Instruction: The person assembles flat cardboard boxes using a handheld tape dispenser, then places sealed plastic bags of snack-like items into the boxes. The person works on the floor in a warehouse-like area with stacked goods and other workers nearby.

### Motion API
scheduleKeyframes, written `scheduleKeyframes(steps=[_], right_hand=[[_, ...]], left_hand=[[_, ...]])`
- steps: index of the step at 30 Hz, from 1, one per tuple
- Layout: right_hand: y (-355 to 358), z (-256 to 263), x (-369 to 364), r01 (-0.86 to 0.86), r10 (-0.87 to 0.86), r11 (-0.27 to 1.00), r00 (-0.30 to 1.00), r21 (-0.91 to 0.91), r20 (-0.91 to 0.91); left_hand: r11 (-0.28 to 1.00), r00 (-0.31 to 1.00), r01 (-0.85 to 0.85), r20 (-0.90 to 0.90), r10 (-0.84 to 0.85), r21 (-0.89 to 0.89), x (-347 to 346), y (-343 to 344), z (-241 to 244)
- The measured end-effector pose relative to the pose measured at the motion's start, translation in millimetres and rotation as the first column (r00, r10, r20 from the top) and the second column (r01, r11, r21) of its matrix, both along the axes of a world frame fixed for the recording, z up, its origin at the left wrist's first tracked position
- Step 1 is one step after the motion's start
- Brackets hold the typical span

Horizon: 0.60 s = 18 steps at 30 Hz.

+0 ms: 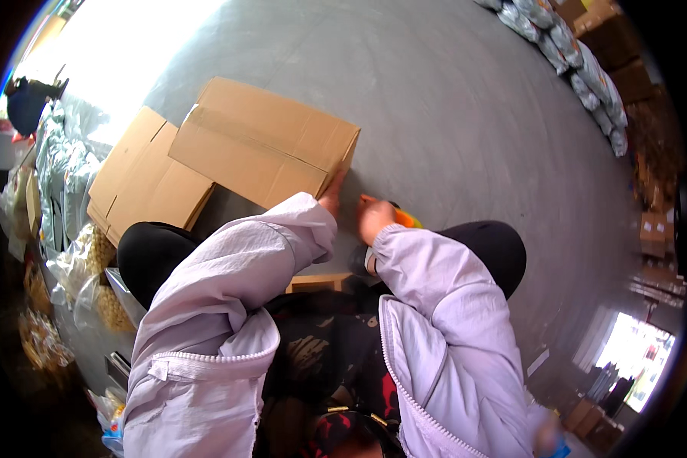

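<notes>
A closed cardboard carton lies tilted across the view in front of me. My left hand lies against its right end; the sleeve and carton partly hide the fingers, so I cannot tell whether they grip it. Just to the right, my right hand is closed around an orange and yellow handheld tool, mostly covered by the hand and sleeve. The right hand is apart from the carton. A second cardboard carton sits on the left, partly overlapped by the first in view.
Between my legs shows the edge of a wooden stool. Clear plastic bags of tan pieces stand at left, near stacked silvery packs. More filled bags and cartons line the far right. The grey floor stretches ahead; a person is far left.
</notes>
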State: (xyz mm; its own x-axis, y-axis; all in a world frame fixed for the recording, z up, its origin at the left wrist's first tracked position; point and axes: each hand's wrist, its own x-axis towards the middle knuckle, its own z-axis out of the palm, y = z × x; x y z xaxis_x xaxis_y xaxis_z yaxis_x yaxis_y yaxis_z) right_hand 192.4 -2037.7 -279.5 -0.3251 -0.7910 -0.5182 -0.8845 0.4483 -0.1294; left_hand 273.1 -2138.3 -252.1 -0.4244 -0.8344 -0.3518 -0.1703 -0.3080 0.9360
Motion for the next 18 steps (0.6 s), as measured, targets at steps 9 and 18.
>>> scheduleKeyframes(steps=[9, 18], right_hand=[[-5, 158, -76, 0.940, -0.199, 0.198, 0.316, -0.278, 0.927], [-61, 136, -36, 0.916, 0.363, 0.195, -0.399, 0.350, 0.842]], left_hand=[[-0.296, -0.285, 0.951, 0.639, -0.715, 0.093, 10, -5, 76], [0.483, 0.533, 0.651, 0.805, 0.259, -0.586, 87, -272, 77]])
